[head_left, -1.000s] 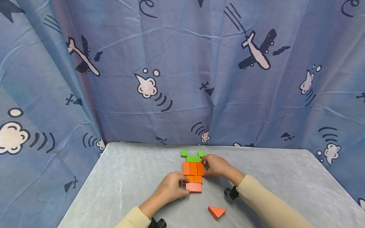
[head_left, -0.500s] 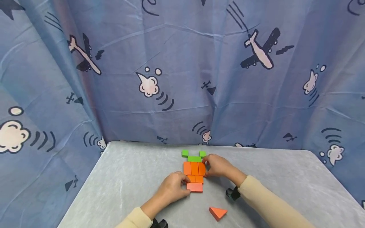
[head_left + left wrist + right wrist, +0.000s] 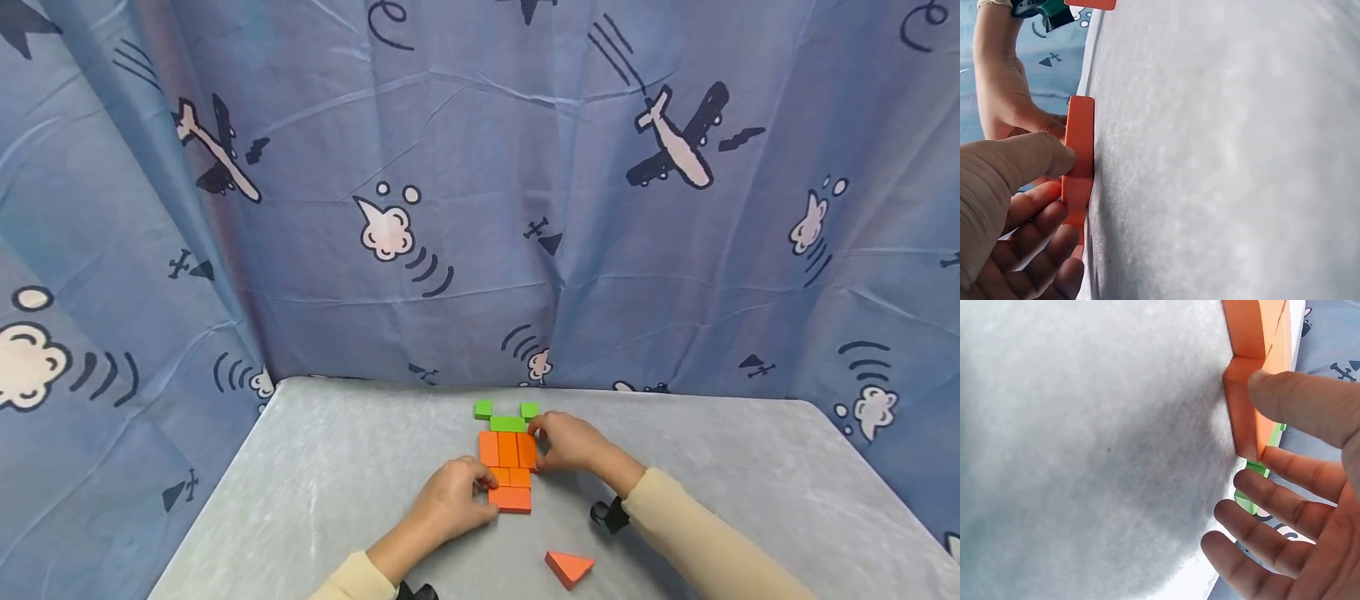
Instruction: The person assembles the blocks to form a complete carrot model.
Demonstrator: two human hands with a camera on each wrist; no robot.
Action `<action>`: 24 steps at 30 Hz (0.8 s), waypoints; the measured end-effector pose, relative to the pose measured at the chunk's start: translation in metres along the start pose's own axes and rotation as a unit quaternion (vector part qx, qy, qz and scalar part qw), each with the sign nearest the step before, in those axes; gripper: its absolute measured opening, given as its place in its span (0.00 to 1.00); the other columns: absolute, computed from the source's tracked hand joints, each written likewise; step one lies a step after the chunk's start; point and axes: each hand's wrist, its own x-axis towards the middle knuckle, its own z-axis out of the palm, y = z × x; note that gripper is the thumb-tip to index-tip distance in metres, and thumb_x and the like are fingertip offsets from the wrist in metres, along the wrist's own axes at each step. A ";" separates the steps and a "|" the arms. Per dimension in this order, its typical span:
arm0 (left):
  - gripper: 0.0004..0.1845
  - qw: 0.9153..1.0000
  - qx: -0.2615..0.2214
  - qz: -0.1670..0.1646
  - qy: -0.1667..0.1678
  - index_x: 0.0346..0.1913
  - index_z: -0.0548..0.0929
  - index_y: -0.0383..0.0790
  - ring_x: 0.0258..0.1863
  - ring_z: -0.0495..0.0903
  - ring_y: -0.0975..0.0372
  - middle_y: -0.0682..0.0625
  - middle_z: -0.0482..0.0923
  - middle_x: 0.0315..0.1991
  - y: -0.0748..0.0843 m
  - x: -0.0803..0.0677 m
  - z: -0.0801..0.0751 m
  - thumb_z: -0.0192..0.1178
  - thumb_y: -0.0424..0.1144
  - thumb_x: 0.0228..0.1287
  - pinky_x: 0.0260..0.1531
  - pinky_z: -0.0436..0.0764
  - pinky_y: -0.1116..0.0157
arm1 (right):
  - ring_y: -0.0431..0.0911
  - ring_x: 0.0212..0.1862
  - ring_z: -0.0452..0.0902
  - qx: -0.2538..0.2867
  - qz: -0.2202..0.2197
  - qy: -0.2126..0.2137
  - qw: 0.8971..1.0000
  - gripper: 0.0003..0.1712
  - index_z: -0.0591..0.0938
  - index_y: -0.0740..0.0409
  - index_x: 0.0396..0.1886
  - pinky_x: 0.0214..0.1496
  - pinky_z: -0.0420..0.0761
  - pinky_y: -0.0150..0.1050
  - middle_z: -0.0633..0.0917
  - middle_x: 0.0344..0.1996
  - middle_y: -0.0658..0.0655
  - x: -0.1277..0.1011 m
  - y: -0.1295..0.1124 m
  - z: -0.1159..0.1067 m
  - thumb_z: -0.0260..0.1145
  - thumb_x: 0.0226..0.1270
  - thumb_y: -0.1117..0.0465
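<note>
Wooden blocks lie together flat on the grey table. My left hand [image 3: 450, 498] pinches the left end of the red-orange rectangular block [image 3: 512, 500] at the near end; its thumb is on the near side, in the left wrist view too, where the block [image 3: 1080, 125] shows from the side. Two small orange blocks [image 3: 520, 477] lie behind it, then three long orange blocks [image 3: 507, 450] side by side. My right hand [image 3: 576, 442] holds the rightmost long block [image 3: 527, 452] lengthwise between thumb and index finger. In the right wrist view its other fingers are spread.
Beyond the orange blocks lie a green rectangular block [image 3: 507, 424] and two green cubes, one at left [image 3: 483, 409] and one at right [image 3: 529, 410]. An orange triangular block [image 3: 570, 568] sits apart, nearer me. A blue patterned curtain [image 3: 480, 208] hangs behind the table [image 3: 345, 467].
Both hands stay at the same blocks, and the layout looks the same. The whole head view shifts slightly.
</note>
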 end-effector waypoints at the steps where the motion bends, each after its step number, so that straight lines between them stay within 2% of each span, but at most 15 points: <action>1: 0.10 1.000 -0.001 0.000 -0.001 0.32 0.86 0.47 0.27 0.73 0.72 0.61 0.79 0.32 0.000 0.000 0.000 0.73 0.39 0.44 0.30 0.74 0.75 | 0.44 0.35 0.73 0.000 0.000 -0.001 1.000 0.26 0.84 0.56 0.45 0.44 0.79 0.42 0.81 0.34 0.52 0.000 0.000 0.000 0.80 0.43 0.57; 18: 0.10 1.000 -0.006 -0.017 0.005 0.34 0.86 0.48 0.28 0.74 0.71 0.60 0.80 0.33 0.004 0.000 0.000 0.72 0.41 0.45 0.30 0.74 0.74 | 0.44 0.36 0.73 -0.014 -0.008 0.001 1.000 0.26 0.83 0.55 0.46 0.43 0.79 0.43 0.82 0.35 0.53 -0.001 0.004 -0.003 0.79 0.45 0.56; 21: 0.09 1.000 -0.014 -0.021 0.001 0.34 0.86 0.49 0.28 0.74 0.71 0.60 0.79 0.33 0.010 -0.004 -0.001 0.72 0.42 0.48 0.30 0.74 0.73 | 0.44 0.36 0.73 -0.016 -0.010 0.003 1.000 0.26 0.83 0.56 0.47 0.43 0.79 0.43 0.82 0.36 0.53 -0.002 0.004 -0.002 0.79 0.44 0.57; 24: 0.07 0.999 -0.042 -0.015 -0.020 0.34 0.86 0.49 0.29 0.74 0.70 0.60 0.78 0.32 0.022 -0.011 -0.004 0.71 0.43 0.51 0.30 0.74 0.73 | 0.44 0.36 0.74 -0.011 -0.014 0.008 1.000 0.27 0.83 0.56 0.47 0.43 0.79 0.43 0.82 0.36 0.54 -0.002 0.002 -0.002 0.79 0.44 0.57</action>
